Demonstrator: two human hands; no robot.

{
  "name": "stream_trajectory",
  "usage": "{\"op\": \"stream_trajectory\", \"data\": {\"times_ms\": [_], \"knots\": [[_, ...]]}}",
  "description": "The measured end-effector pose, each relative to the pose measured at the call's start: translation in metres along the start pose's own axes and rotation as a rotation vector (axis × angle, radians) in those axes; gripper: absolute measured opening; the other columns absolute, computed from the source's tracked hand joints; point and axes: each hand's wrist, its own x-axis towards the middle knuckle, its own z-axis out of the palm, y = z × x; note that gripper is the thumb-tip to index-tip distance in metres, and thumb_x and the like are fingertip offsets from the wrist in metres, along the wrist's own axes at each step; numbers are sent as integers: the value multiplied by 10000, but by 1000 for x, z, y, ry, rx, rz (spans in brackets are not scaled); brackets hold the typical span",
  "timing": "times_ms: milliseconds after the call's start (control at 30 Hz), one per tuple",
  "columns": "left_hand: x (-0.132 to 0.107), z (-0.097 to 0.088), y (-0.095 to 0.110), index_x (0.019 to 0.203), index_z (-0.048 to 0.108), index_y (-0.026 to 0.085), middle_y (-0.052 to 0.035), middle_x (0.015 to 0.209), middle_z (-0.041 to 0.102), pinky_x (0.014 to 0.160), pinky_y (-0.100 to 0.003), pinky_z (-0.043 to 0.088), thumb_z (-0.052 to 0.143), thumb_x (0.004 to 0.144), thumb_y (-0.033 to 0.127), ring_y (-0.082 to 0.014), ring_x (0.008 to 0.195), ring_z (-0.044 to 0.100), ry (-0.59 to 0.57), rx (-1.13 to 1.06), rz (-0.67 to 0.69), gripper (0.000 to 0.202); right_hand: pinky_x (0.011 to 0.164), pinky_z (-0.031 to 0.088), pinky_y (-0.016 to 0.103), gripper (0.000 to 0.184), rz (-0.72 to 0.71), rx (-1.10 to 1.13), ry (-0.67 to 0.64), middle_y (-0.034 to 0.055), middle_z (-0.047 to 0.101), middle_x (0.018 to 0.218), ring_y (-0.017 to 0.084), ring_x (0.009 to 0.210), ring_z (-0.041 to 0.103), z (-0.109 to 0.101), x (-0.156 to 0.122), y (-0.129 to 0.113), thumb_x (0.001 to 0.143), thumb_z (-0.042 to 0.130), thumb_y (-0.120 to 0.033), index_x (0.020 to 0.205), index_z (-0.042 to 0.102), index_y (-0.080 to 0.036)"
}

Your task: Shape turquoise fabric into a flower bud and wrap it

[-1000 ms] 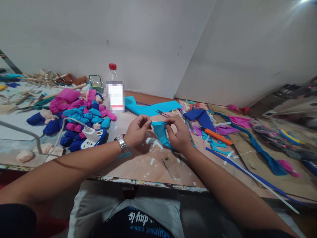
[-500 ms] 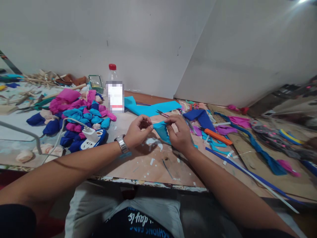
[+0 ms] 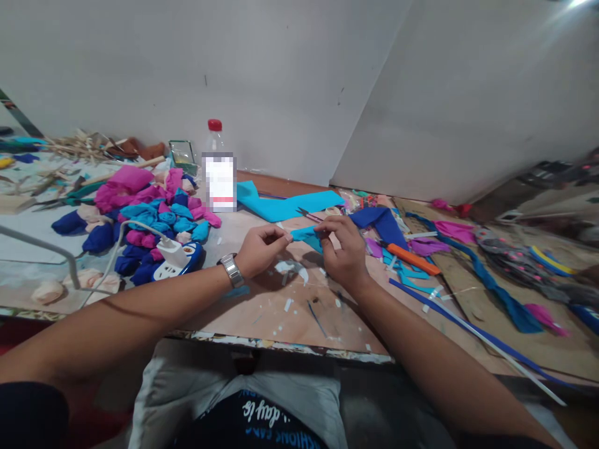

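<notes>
Between my two hands a small piece of light-blue crepe paper [image 3: 306, 236] is stretched above the table. My left hand [image 3: 262, 249], with a metal watch [image 3: 231, 269] on its wrist, pinches the left end. The fingers of my right hand [image 3: 344, 252] are closed on the other end and hide part of it. Just behind the hands lie small scissors [image 3: 309, 215], partly covered by my right fingers. A longer light-blue strip [image 3: 281, 207] rests on the table at the back.
To the left are bunched pink and blue paper pieces [image 3: 154, 215], a white power strip [image 3: 171, 269] with a plug, and a red-capped bottle [image 3: 215, 140]. An orange cutter [image 3: 412, 259], a dark-blue strip [image 3: 381, 226] and a thin white stick [image 3: 505, 355] lie on the right.
The hanging part of the light-blue paper has been gathered up, so it looks narrower between my fingers. Both hands keep their pinch and have barely shifted.
</notes>
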Motion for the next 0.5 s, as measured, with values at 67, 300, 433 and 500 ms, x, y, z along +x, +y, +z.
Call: {"op": "stream_trajectory", "data": {"times_ms": [67,300,433,500], "knots": [[0,0,0,713,668,160,-15,719,644,721,-295,461,732,820,397,-144,711,562,1,0,-13,268,912,509,464,188,0,-10,-3,74,684,1034,266,1026,647,0,0,0,919,569,-110,990,680,-244],[0,0,0,743,666,167,-9,720,625,686,-283,460,720,835,399,-134,691,549,10,-15,-2,255,929,500,472,184,5,-36,2,70,693,1045,269,1035,651,1,-1,2,916,578,-115,994,679,-248],[1,1,0,776,681,173,-15,733,642,705,-289,478,727,834,434,-140,707,567,42,-25,36,272,918,501,470,170,31,-29,0,68,686,1042,264,997,645,1,-1,3,915,581,-126,991,675,-247],[1,1,0,787,686,173,-16,742,649,721,-293,484,734,829,442,-139,709,569,48,-35,43,277,907,503,463,165,38,-19,2,68,680,1038,258,977,639,1,-1,3,916,579,-128,987,673,-243]]}}
